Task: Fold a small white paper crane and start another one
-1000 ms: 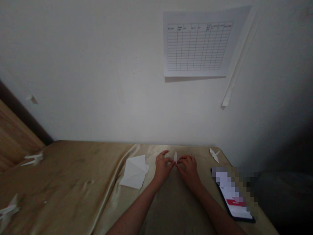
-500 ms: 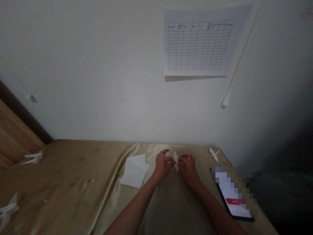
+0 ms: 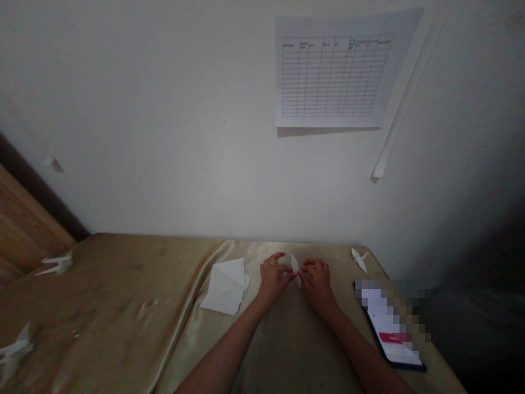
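Between my two hands stands a small folded piece of white paper (image 3: pixel 294 263), narrow and pointed at its top and bottom. My left hand (image 3: pixel 274 276) pinches it from the left with thumb and index finger, the other fingers loosely curled. From the right, my right hand (image 3: pixel 316 279) has its thumb and fingertips closed on the same paper. Left of my left hand lie creased white paper sheets (image 3: pixel 225 287). A folded paper crane (image 3: pixel 359 259) rests beyond my right hand, near the far right corner of the table.
A gold satin cloth (image 3: pixel 123 306) with a long ridge covers the table. Two more paper cranes lie at left: one crane (image 3: pixel 57 265) farther back, another crane (image 3: pixel 17 347) nearer. A phone (image 3: pixel 389 328) lies at right. Behind, a wall (image 3: pixel 164 137) bears a printed table sheet (image 3: pixel 332 76).
Both hands stay almost in place on the folded paper, with only slight finger movement. The other things have not moved.
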A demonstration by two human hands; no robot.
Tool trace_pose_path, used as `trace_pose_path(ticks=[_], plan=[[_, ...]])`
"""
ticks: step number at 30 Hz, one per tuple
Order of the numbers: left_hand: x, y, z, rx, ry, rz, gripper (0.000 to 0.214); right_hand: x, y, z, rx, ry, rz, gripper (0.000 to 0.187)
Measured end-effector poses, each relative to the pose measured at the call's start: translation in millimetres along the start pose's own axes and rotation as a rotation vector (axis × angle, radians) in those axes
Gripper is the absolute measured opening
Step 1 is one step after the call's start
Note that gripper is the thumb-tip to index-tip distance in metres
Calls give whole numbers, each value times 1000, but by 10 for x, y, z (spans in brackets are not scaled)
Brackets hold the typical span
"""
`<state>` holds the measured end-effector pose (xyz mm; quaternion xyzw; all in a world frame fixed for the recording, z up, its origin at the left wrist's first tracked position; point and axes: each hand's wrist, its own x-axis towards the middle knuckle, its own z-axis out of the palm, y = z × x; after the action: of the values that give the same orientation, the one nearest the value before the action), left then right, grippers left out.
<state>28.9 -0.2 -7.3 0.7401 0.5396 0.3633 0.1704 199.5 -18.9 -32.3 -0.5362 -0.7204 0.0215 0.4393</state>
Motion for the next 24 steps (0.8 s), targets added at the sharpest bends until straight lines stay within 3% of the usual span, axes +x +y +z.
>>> trace_pose_path(ticks=[17, 24], plan=[[-11, 59, 19, 41, -16, -45, 5, 3, -24, -2, -52, -33, -46, 21], [-7, 72, 14, 33, 1, -10, 7, -17, -56, 49, 50, -36, -16, 21]])
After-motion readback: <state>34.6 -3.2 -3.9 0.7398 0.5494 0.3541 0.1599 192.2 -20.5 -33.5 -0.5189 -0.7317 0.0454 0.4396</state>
